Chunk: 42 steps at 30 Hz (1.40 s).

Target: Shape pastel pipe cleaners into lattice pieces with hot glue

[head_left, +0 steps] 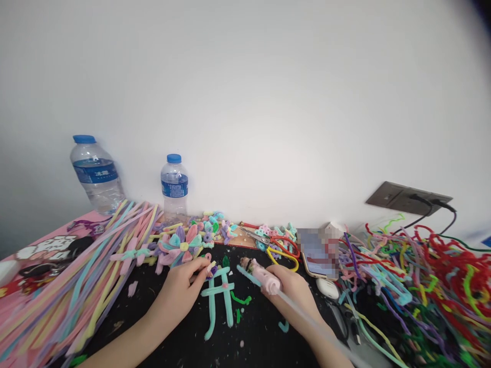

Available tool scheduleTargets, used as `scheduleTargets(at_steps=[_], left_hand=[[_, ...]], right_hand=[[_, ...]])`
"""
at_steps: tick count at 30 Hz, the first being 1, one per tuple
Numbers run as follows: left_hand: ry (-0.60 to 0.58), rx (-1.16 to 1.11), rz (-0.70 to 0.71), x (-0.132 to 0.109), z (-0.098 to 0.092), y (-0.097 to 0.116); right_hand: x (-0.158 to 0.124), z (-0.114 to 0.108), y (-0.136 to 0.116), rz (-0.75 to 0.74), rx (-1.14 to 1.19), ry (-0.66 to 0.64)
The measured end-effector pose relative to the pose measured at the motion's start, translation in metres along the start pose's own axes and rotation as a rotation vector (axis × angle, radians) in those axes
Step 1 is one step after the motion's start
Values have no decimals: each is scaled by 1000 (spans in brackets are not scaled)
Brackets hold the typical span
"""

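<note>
My left hand pinches a small fuzzy pipe-cleaner piece with purple and pale yellow parts, mostly hidden by the fingers. Just right of it, a mint-green pipe-cleaner shape, two long strips crossed by a bar, lies on the black mat. My right hand is closed round a pink glue gun; its dark tip points up and left, and a long translucent stick trails from its back end. A short light-blue pipe cleaner shows beside the gun. Green scraps lie between the hands.
Long pastel pipe cleaners cover the left side, near two water bottles. A pipe-cleaner flower, scissors and a phone line the back. Tangled bright pipe cleaners fill the right, below a wall socket.
</note>
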<state>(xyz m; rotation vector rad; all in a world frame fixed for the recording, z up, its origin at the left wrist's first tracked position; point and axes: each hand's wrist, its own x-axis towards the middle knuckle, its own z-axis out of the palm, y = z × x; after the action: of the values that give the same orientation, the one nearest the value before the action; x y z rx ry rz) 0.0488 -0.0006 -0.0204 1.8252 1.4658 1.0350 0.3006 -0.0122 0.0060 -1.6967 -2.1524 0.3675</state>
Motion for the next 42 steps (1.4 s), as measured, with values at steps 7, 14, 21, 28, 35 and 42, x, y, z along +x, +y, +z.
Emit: scheduleTargets(at_steps=[7,14,21,28,35,42], left_hand=[[-87,18,52,-1,1,2],[-106,109,65,-2,-1,5],[-192,84,225,-13,-1,22],[-294,7,257,-20,3,29],[-312,-55,214,-19,3,30],[-316,-74,197,-18,4,31]], right_hand=[[0,2,8,-86,-150,18],[-1,2,5,-130,-132,160],[-11,14,-22,-342,50,156],[-17,25,-41,-531,55,233],[-14,30,-39,-536,79,270],[-14,32,-41,-566,109,308]])
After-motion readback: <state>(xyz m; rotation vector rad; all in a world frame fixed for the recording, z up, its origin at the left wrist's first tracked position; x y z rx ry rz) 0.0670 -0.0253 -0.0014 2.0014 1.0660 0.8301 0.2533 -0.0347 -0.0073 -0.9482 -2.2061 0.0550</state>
